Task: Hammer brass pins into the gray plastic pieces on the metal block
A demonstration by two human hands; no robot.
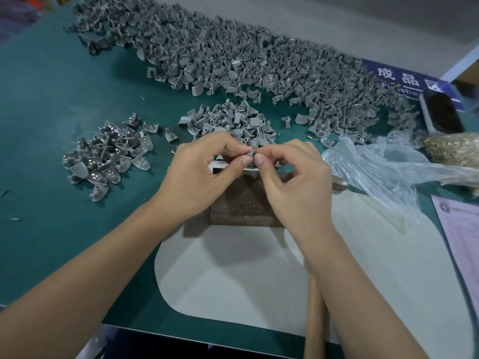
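Observation:
Both hands meet above the far edge of the dark rusty metal block (243, 203). My left hand (204, 172) pinches a small gray plastic piece (250, 151) between thumb and fingers. My right hand (293, 177) pinches something tiny against that piece; the brass pin itself is hidden by the fingertips. A wooden hammer handle (315, 320) lies under my right forearm, its metal head (339, 183) peeking out right of the hand. A small heap of gray pieces (230, 123) sits just behind the hands.
A heap of gray pieces fitted with brass pins (108, 154) lies at the left. A long pile of gray pieces (233, 55) runs along the back. A clear plastic bag (388, 164) of brass pins (453, 149) lies at right, beside a paper sheet (458, 234) and a dark box (443, 112).

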